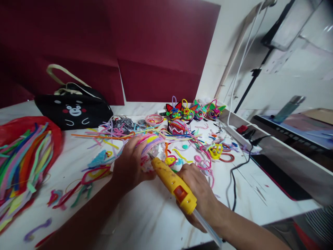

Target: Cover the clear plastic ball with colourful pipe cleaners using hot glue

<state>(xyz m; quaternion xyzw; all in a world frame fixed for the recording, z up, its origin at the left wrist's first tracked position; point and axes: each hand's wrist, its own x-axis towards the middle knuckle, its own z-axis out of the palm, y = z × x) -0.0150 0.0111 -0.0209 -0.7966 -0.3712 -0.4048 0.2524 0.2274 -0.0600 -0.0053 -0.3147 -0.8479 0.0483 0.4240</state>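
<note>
My right hand point(199, 192) is wrapped round a yellow hot glue gun point(173, 184), with a clear glue stick point(206, 227) jutting from its rear. The nozzle points away from me and appears to meet a rounded craft piece point(153, 141), partly covered in pink, yellow and purple pipe cleaners. My left hand point(128, 166) grips that piece from the left side; its lower part shows bare, whitish and clear. Just beyond lies a striped pipe-cleaner piece point(178, 127) with a zigzag band. Loose pipe cleaners are scattered around both hands.
On the left, a red bag point(58, 133) holds many coloured pipe cleaners, with a black bag point(74, 111) behind it. Several finished animal-face ornaments point(187, 113) stand at the back. A power strip point(244, 139), black cable point(234, 173) and dark phone-like slab point(279, 177) lie right.
</note>
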